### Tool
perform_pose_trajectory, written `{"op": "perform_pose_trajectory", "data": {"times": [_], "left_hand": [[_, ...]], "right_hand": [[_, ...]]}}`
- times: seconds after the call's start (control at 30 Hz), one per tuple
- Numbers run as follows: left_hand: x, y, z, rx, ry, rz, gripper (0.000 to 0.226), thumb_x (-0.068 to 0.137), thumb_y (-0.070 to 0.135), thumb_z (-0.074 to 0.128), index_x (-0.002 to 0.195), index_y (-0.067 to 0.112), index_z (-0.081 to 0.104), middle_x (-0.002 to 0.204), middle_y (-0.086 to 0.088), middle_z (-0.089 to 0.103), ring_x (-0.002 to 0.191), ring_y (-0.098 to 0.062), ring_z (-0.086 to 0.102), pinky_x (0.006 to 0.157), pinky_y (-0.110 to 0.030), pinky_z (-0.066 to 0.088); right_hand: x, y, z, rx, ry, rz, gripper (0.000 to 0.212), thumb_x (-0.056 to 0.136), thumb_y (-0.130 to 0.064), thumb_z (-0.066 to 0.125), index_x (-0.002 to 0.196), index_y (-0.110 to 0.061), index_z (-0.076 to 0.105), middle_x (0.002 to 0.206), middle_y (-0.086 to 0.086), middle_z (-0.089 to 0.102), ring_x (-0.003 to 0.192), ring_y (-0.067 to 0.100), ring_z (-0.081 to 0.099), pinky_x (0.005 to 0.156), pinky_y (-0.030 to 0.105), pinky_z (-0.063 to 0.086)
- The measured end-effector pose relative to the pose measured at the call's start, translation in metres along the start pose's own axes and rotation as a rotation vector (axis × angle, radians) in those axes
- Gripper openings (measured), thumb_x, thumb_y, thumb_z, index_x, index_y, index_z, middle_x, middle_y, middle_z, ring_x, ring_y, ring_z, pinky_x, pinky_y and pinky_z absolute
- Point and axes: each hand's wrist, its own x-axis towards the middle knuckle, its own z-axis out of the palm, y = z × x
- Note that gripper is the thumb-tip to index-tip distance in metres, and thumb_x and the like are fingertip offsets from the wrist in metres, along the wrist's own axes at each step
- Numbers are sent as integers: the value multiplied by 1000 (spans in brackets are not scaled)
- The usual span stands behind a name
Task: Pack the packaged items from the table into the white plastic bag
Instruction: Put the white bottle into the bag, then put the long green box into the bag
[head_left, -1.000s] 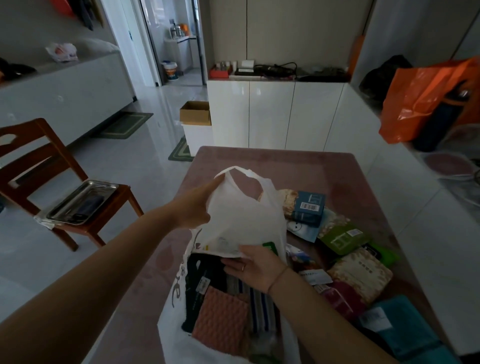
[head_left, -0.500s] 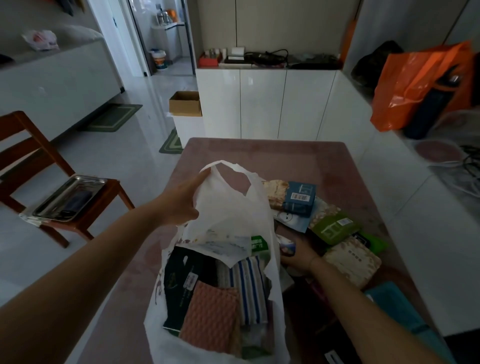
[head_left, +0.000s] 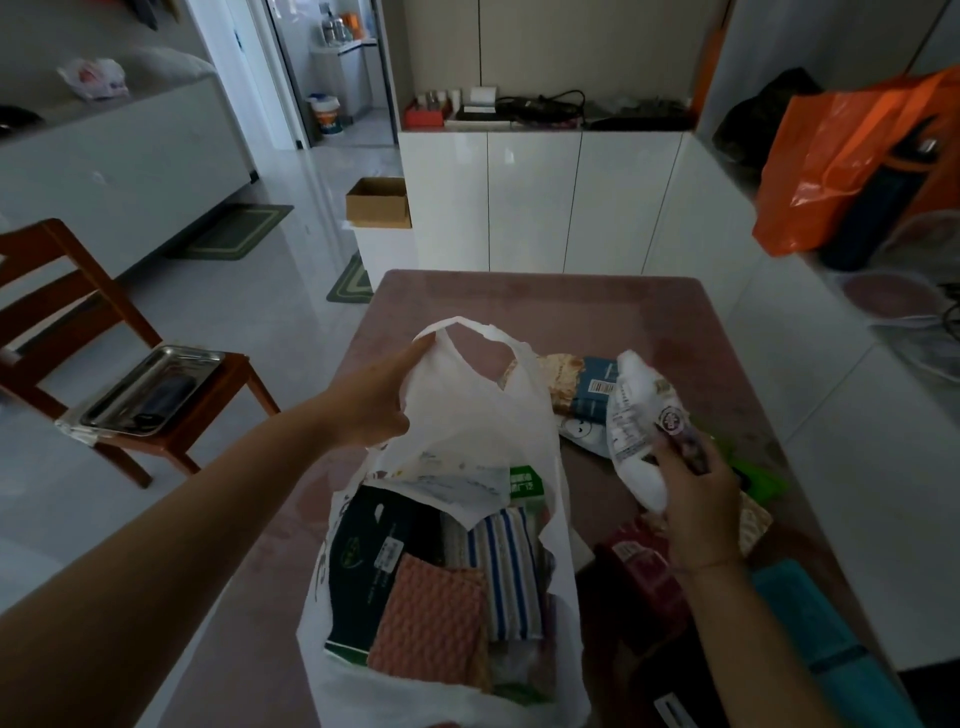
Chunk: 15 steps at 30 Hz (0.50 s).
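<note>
The white plastic bag (head_left: 483, 415) stands open on the pinkish table (head_left: 535, 301). My left hand (head_left: 379, 400) grips its left handle and holds it up. Inside the bag lie a dark green packet (head_left: 363, 561), an orange waffle cloth (head_left: 431, 613) and a blue-striped cloth (head_left: 506, 571). My right hand (head_left: 696, 499) holds a white printed packet (head_left: 639, 426) in the air to the right of the bag. More packets lie on the table beyond and below it: a blue-and-tan one (head_left: 582, 384), a dark red one (head_left: 639, 566), a teal one (head_left: 800, 613).
A wooden chair (head_left: 78, 312) with a metal tray (head_left: 156, 389) stands to the left. White cabinets (head_left: 540, 202) line the far wall and the right side. An orange bag (head_left: 841, 161) sits on the right counter. A cardboard box (head_left: 379, 202) rests on a white stand beyond the table.
My right hand came out of the bag, reached to the packets on the right, and now has lifted a white printed packet. My left hand keeps holding the bag handle.
</note>
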Motion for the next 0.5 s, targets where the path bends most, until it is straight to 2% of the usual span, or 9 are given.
{"op": "perform_pose_trajectory", "data": {"times": [0.07, 0.17, 0.23, 0.3, 0.33, 0.4, 0.43, 0.5], "left_hand": [[2, -1, 0, 17, 6, 15, 110, 74, 6, 71, 145, 40, -5, 136, -8, 46, 110, -30, 56, 81, -41, 57], [4, 2, 2, 24, 1, 35, 110, 74, 7, 73, 145, 41, -5, 136, -6, 46, 110, -29, 57, 82, -41, 57], [4, 3, 2, 13, -1, 52, 110, 74, 10, 74, 145, 39, -4, 138, -7, 45, 113, -29, 56, 84, -43, 56], [2, 4, 1, 39, 4, 74, 106, 76, 14, 74, 148, 31, -2, 142, -10, 41, 118, -30, 53, 92, -44, 51], [1, 4, 1, 54, 5, 85, 105, 77, 15, 74, 148, 29, -2, 143, -11, 40, 120, -30, 52, 95, -44, 49], [0, 3, -1, 63, 13, 94, 105, 76, 19, 75, 148, 26, 0, 143, -12, 40, 123, -30, 49, 99, -42, 46], [-2, 2, -2, 60, 16, 92, 104, 76, 20, 75, 148, 25, 0, 143, -12, 39, 124, -30, 48, 101, -40, 45], [-4, 1, -5, 29, 22, 75, 105, 77, 19, 74, 148, 24, -3, 144, -11, 38, 127, -28, 45, 100, -37, 42]], "right_hand": [[-25, -28, -5, 92, -134, -67, 15, 86, -17, 65, 95, -30, 64, 99, -7, 66, 97, 15, 63, 86, 34, 53], [-52, -51, 3, 40, -359, -181, 27, 83, -8, 66, 103, -27, 64, 98, -16, 65, 92, -5, 63, 77, 11, 52], [-61, -50, 19, -69, -488, -225, 34, 82, -5, 67, 103, -32, 61, 97, -25, 60, 86, -12, 61, 75, 0, 46], [-67, -42, 41, -266, -548, -285, 33, 84, -9, 66, 109, -29, 61, 97, -24, 60, 83, -9, 57, 77, -5, 40], [-68, -37, 53, -359, -544, -324, 33, 85, -12, 65, 115, -25, 62, 100, -17, 64, 87, -3, 58, 80, -2, 42], [-68, -27, 73, -458, -525, -337, 37, 87, -19, 63, 124, -23, 59, 111, -1, 69, 101, 15, 62, 90, 22, 52], [-68, -24, 81, -474, -514, -321, 39, 88, -21, 61, 127, -23, 57, 115, 4, 68, 104, 23, 63, 90, 33, 54], [-65, -20, 91, -506, -468, -311, 40, 89, -24, 59, 129, -24, 54, 116, 8, 68, 104, 28, 63, 86, 42, 54]]}}
